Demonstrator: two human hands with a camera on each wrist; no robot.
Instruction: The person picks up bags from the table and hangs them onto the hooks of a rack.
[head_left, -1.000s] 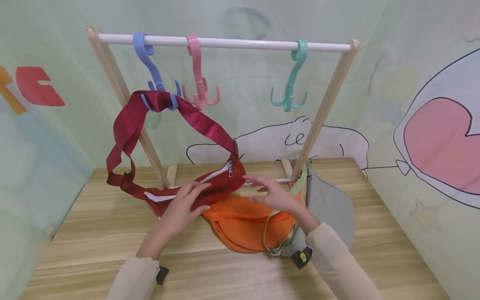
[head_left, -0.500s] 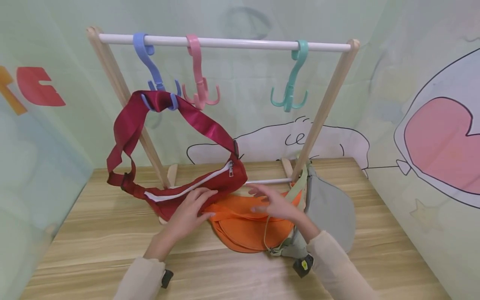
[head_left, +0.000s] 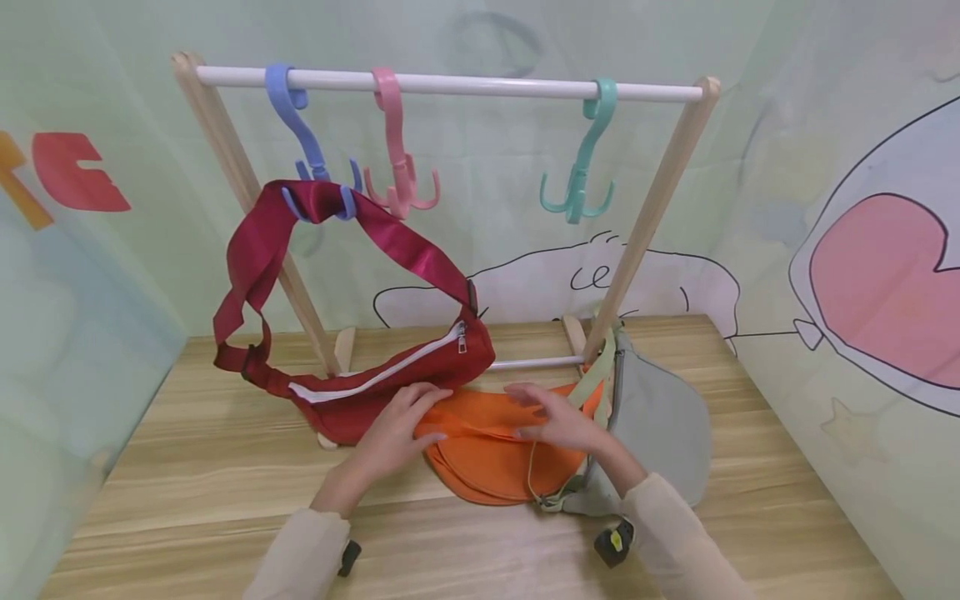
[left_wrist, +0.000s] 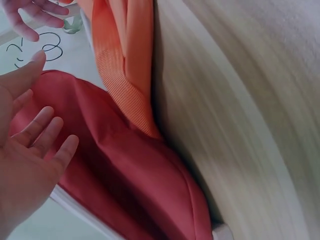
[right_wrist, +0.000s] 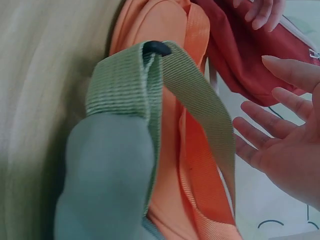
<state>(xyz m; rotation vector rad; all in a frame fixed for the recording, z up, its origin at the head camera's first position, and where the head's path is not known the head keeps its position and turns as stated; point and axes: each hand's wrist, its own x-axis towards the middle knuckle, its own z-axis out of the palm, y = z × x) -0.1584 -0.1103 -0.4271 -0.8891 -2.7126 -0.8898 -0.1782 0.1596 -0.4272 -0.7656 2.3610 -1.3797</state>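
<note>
A dark red waist bag (head_left: 420, 371) hangs by its strap from the blue hook (head_left: 300, 125), its pouch low over the table. Beside it lies an orange waist bag (head_left: 502, 467), overlapped at the right by a grey-green waist bag (head_left: 663, 417). My left hand (head_left: 393, 433) hovers near the red pouch and the orange bag's left end, fingers relaxed, holding nothing. Over the orange bag's right part is my right hand (head_left: 558, 421), its fingers spread and loosely bent. In the right wrist view that hand (right_wrist: 295, 125) has no object in its grasp; the left wrist view likewise shows the left palm (left_wrist: 30, 165) bare.
A wooden rack with a white bar (head_left: 487, 86) stands at the back of the table (head_left: 187, 483). From the bar also hang a pink hook (head_left: 397, 150) and a teal hook (head_left: 581, 158). Printed curtains (head_left: 847, 167) enclose the table's back and sides.
My left hand has moved right, off the front of the red pouch toward the orange bag. The right hand has shifted slightly right and down. The hanging red bag stays nearly still.
</note>
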